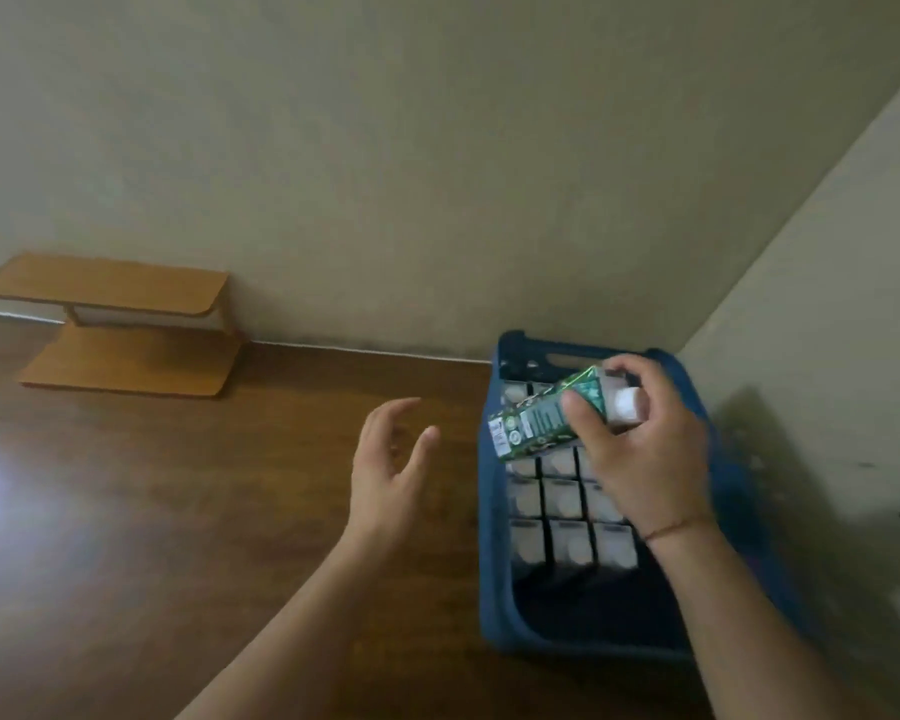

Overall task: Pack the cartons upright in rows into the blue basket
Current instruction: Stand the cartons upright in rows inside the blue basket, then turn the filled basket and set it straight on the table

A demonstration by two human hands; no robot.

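Right hand point(640, 449) fingers pinch carton point(546, 415), long axis near-horizontal over basket point(494, 563) (needs uprighting); left hand point(391, 459) spread, empty.

Bare forearms, thin cord bracelet point(668, 528) rt wrist

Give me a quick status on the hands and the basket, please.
Right hand grips green carton, tilted over blue basket. Left hand open, empty, beside basket. Packed cartons upright in rows; near end free.
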